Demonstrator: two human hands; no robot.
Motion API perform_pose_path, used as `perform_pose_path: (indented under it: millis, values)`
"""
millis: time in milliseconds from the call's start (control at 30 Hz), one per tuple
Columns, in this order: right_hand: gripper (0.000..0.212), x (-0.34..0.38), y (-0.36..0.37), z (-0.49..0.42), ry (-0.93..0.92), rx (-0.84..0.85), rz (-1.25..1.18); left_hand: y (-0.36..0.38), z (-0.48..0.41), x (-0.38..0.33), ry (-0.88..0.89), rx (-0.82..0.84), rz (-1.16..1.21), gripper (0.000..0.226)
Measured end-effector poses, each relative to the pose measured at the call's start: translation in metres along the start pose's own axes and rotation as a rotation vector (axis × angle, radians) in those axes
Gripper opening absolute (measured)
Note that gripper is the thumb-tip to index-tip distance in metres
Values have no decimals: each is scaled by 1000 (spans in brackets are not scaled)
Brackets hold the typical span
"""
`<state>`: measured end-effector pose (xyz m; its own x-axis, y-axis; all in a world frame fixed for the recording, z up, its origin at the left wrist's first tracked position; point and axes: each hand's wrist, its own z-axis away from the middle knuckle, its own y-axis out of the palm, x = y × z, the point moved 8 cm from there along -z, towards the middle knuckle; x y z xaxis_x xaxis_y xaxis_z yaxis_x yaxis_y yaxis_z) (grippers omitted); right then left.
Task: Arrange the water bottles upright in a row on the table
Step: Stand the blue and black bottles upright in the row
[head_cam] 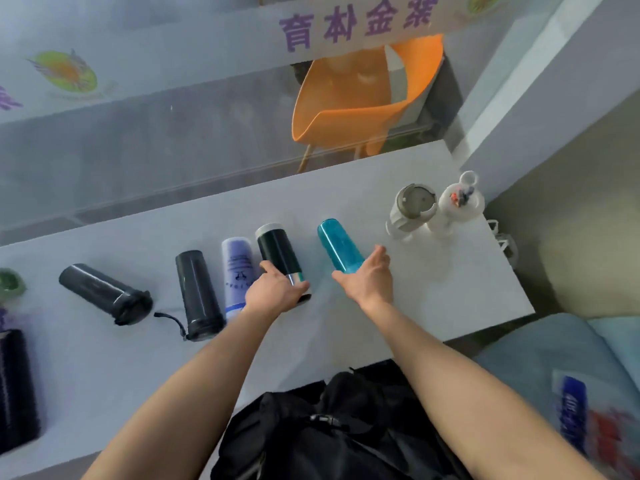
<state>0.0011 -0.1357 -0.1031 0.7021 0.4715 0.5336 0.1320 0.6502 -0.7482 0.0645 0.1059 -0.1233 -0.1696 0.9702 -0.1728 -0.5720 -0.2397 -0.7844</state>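
Five bottles lie on their sides on the white table [433, 306]: a black one [100, 289] at far left, a black one with a strap [197, 292], a lavender one [237, 265], a dark bottle with a white cap [275, 251], and a teal bottle [337, 242]. Two pale bottles, one grey-lidded [410, 211] and one white [457, 206], stand upright at the right rear. My left hand [277, 289] wraps the near end of the dark bottle. My right hand [367, 275] lies with straight fingers against the teal bottle's near end, thumb on its other side.
A black bag [329, 427] sits at the table's near edge between my forearms. A black ribbed object [15, 386] and a green item [10, 282] are at far left. Behind a glass partition stands an orange chair [356, 98]. The table ends just right of the upright bottles.
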Motion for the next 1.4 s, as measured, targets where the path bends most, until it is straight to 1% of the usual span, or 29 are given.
perform_pose_path:
  millis: [67,100,167,200,300,367,433,467,567,600,667,733,800,833,867,900,967,1000,1033,1067,1100,1167,1200,1267,1400]
  values:
    - [105,1,-27,8,-111,-160,-23,4,0,1,-24,2,32,118]
    - [105,4,-41,11,-174,-232,-34,7,1,0,-27,2,57,120]
    - [96,15,-61,12,-307,-327,-28,10,6,-2,-24,-13,108,119]
    - [90,23,-68,11,-370,-340,-15,12,6,-2,-27,-19,131,117]
    - [75,44,-78,5,-491,-304,51,11,7,-2,-47,-40,191,105]
    - [74,54,-78,0,-537,-257,104,4,13,-3,-48,-47,189,92]
    - [75,62,-76,-6,-567,-211,158,-10,19,-4,-53,-79,178,85]
    - [75,65,-74,-9,-584,-190,180,-19,22,-5,-61,-116,176,87]
    - [76,73,-68,-14,-632,-117,236,-52,32,-12,-36,-261,179,100]
    - [77,74,-65,-16,-640,-91,253,-63,34,-16,-13,-310,176,97]
    - [81,74,-60,-19,-654,-26,285,-85,38,-27,53,-412,157,86]
    - [92,71,-56,-22,-656,51,324,-103,40,-38,124,-495,127,77]
    - [107,69,-60,-21,-648,91,332,-116,41,-53,197,-521,95,75]
    - [111,70,-67,-19,-650,75,317,-121,40,-61,233,-512,76,77]
    - [110,70,-75,-17,-662,34,299,-125,40,-69,263,-499,50,78]
    - [102,73,-86,-14,-688,-25,284,-127,38,-75,288,-475,24,79]
    - [76,79,-108,-2,-780,-144,279,-130,33,-87,333,-409,-33,78]
    - [63,83,-115,5,-833,-169,291,-130,30,-91,352,-370,-63,77]
    - [53,86,-119,13,-874,-143,314,-131,29,-96,371,-333,-93,77]
    - [47,88,-117,19,-897,-61,349,-131,29,-99,389,-302,-115,78]
    - [44,86,-109,25,-894,65,413,-131,29,-102,409,-281,-132,80]
    - [48,76,-88,35,-864,318,602,-129,31,-106,443,-251,-158,83]
    - [50,70,-77,40,-851,407,687,-128,32,-108,463,-241,-168,85]
    - [49,65,-59,50,-864,476,759,-125,33,-111,498,-225,-174,90]
    - [47,69,-22,69,-879,465,719,-127,26,-100,499,-208,-159,99]
